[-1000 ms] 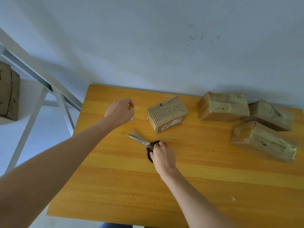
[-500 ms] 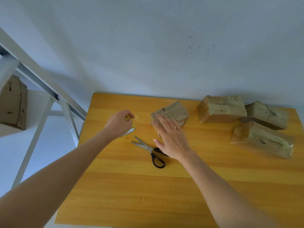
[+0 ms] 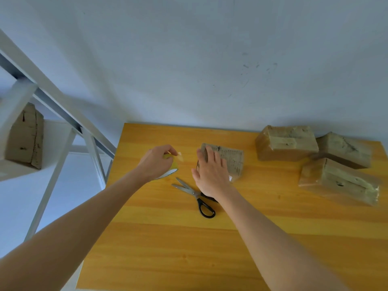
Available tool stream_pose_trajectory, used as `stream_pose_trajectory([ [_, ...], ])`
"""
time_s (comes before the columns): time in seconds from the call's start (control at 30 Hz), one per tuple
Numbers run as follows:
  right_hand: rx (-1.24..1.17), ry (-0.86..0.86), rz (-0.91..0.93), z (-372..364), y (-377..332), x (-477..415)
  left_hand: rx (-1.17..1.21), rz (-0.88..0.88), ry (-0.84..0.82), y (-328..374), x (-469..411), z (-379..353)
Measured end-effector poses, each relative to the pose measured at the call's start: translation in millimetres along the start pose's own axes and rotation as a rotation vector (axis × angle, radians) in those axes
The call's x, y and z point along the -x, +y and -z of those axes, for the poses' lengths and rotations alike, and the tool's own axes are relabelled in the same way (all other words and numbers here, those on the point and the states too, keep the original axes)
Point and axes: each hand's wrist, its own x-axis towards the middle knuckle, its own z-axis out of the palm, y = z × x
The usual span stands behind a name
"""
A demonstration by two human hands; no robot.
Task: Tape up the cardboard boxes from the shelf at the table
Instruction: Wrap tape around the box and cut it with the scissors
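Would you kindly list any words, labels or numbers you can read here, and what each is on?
Nothing here is legible.
Small box under the right hand: printed lines, too blurred to read.
Three taped boxes: dark marks only, no text.
Shelf box: no text seen.
Tape in the left hand: no print seen.

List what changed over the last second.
The right hand let go of the scissors and moved forward onto the printed box, fingers laid flat on it. The left hand still holds the tape roll; the scissors lie open on the table, and the three taped boxes have not moved.
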Motion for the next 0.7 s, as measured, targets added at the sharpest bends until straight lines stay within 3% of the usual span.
stream_pose_trajectory([
  [0.07, -0.291, 0.107, -0.032, 3, -6, 0, 0.013, -0.017, -0.013, 1, 1, 0],
  [0.17, -0.972, 0.017, -0.232, 15, -21, 1, 0.023, -0.074, -0.038, 9, 3, -1],
  [0.2, -1.097, 0.007, -0.283, 18, -25, 1, 0.034, -0.096, -0.052, 12, 4, -1],
  [0.47, -1.154, 0.192, -0.396, 22, -29, 9, 0.109, -0.246, -0.173, 29, 11, 4],
  [0.57, -1.268, 0.243, -0.501, 28, -21, 16, 0.078, -0.315, -0.105, 22, 10, 1],
  [0.7, -1.363, 0.246, -0.555, 39, -12, 27, -0.218, -0.396, 0.137, 11, 4, -8],
])
